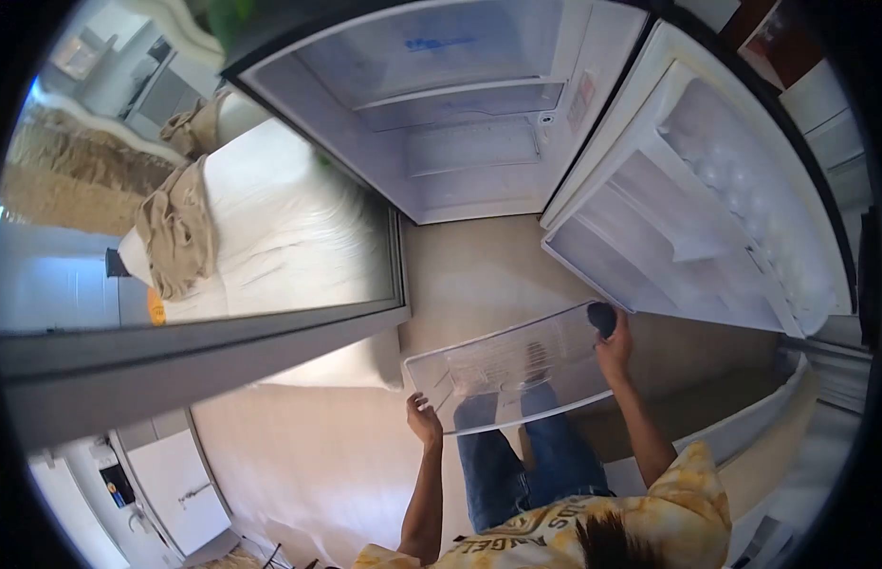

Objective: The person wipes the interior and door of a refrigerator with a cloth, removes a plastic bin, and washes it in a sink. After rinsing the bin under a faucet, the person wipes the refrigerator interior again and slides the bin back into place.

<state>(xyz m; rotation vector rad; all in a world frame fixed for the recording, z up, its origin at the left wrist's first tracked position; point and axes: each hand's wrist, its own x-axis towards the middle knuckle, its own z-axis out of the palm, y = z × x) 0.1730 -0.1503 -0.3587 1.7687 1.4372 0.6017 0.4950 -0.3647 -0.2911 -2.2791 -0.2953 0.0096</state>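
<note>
A clear refrigerator shelf point(498, 370) with a pale rim is held out over my legs, tilted, and my feet show through it. My left hand point(423, 417) grips its left end, fingers curled at the edge. At the opposite end, my right hand point(612, 351) is closed on a dark, rounded, pad-like thing point(602, 319), which overlaps the shelf's corner. Ahead stands a refrigerator point(474, 194), its inside exposed. Its door point(640, 209) is swung out to the right, close beyond my right hand.
A large mirror point(299, 237) in a grey frame stands left of the refrigerator, reflecting a white-covered piece of furniture with a brown cloth. A pale, curved-edged piece point(744, 427) lies by my right side. White cabinets point(175, 484) are at lower left. Pale floor point(308, 465) surrounds my feet.
</note>
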